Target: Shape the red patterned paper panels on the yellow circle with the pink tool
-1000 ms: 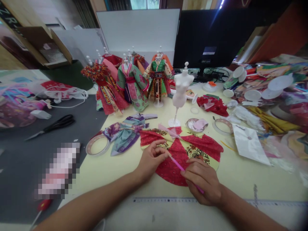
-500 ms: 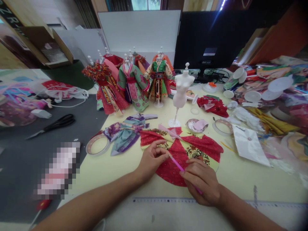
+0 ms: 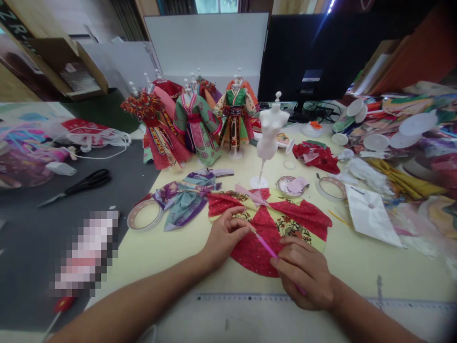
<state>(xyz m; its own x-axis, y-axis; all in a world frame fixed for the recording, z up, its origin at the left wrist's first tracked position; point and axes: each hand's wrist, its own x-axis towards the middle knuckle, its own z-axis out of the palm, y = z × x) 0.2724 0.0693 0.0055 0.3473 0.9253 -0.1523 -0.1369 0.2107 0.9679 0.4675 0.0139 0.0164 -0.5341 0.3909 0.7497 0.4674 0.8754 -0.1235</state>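
Observation:
A round red and yellow patterned fabric piece [image 3: 300, 221] lies flat on the pale yellow table [image 3: 171, 252] in front of me. My left hand [image 3: 224, 238] rests on its left edge with fingertips pinched together on the fabric. My right hand [image 3: 303, 274] grips a thin pink stick [image 3: 264, 244] like a pen; the stick's tip points at the fabric right beside my left fingertips. A bare white mannequin [image 3: 269, 136] on a stand is just behind the fabric.
Several dressed doll mannequins [image 3: 194, 121] stand at the back. Tape rolls [image 3: 144, 215] [image 3: 330, 188], a folded purple-green garment [image 3: 185, 197], black scissors [image 3: 76, 186], a ruler [image 3: 250, 297], white paper [image 3: 369, 214] and heaps of fabric scraps [image 3: 410, 143] surround the work area.
My right hand has slid slightly right and toward me along the stick. My left hand and the fabric have stayed in place.

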